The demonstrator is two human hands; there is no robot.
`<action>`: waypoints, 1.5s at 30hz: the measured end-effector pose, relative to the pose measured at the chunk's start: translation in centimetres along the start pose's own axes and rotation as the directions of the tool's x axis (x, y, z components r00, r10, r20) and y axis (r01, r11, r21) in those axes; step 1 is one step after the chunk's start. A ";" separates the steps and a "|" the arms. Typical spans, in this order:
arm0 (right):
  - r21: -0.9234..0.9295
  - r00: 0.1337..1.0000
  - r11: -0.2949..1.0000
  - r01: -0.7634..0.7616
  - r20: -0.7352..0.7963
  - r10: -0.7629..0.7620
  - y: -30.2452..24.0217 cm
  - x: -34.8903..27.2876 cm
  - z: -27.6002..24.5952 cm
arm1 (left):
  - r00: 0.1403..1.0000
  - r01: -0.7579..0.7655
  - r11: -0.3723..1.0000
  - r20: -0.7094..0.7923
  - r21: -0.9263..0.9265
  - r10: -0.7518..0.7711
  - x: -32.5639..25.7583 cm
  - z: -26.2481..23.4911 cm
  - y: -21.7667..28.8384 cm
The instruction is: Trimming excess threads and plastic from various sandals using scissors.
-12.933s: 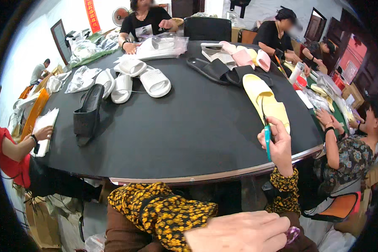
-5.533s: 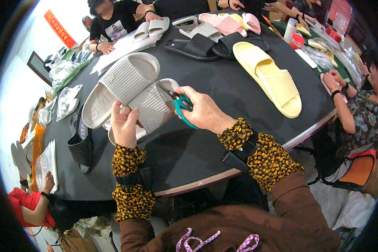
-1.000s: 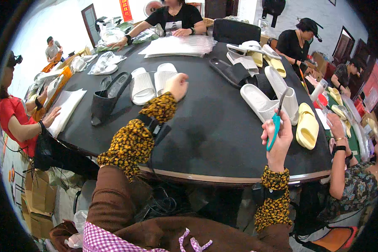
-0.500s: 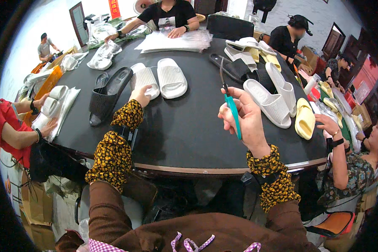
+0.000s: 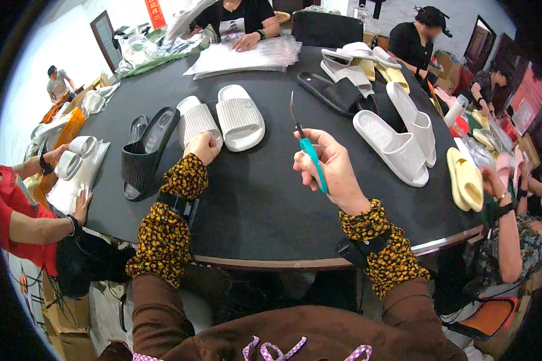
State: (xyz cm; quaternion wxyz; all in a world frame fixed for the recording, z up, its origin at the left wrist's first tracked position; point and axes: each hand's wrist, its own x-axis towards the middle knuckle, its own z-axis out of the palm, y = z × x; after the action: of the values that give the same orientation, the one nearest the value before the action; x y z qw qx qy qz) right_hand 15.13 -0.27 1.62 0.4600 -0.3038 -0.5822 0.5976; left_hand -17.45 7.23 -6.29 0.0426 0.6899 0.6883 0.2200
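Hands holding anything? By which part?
Right hand: metal scissors, by the teal handles. Left hand: at near end of white ribbed slipper; grip can't be told.

- Scissors handle: teal green.
- Left-centre slippers: white, ribbed straps.
- Adjacent slippers: black.
- Right-edge slippers: pale yellow.
- Sleeve covers: yellow floral print on black.
- Sweater: plain brown.
- Ties: purple-and-white check.
- Tabletop: black.

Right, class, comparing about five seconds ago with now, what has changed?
The left hand let go of a pale pair; a white pair now lies at the table's right. The yellow slippers shifted right, nearer the table's edge. The left hand is now at another white slipper, on the left, its grip unclear. The right hand still holds the scissors; the left black pair stayed put.
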 end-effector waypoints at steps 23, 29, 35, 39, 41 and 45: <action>-0.082 0.984 0.983 -0.164 0.050 0.169 2.3 -0.5 -1.0 | 0.983 -0.003 0.791 0.143 -0.612 0.114 -0.4 -1.0 2.0; -0.115 0.979 0.973 -0.200 0.024 0.204 2.0 -0.2 -1.3 | 0.926 0.222 0.784 0.377 -0.579 0.017 -0.7 -2.3 4.2; -0.094 0.982 0.978 -0.187 0.002 0.188 1.7 -0.1 -0.8 | 0.860 0.037 0.702 0.380 -0.711 0.339 -1.3 -2.8 3.5; -0.111 0.986 0.980 -0.164 0.004 0.165 1.9 -0.3 -0.9 | 0.834 0.088 0.642 0.408 -0.761 0.370 -2.4 -4.3 4.4; -0.125 0.989 0.981 -0.149 0.003 0.150 2.2 -0.5 -1.7 | 0.896 0.103 0.752 0.389 -0.650 0.213 -3.0 -6.0 6.3; -0.123 0.995 0.988 -0.089 0.042 0.095 2.7 -0.6 -1.6 | 0.976 0.198 0.504 0.217 -0.841 -0.022 -3.6 -6.6 7.6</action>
State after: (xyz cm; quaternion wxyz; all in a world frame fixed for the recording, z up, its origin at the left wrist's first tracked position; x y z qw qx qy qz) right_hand 16.29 0.18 -1.29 0.3987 -0.3434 -0.6136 0.5886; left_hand -12.64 1.77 1.54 0.4530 0.5499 0.5252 0.4653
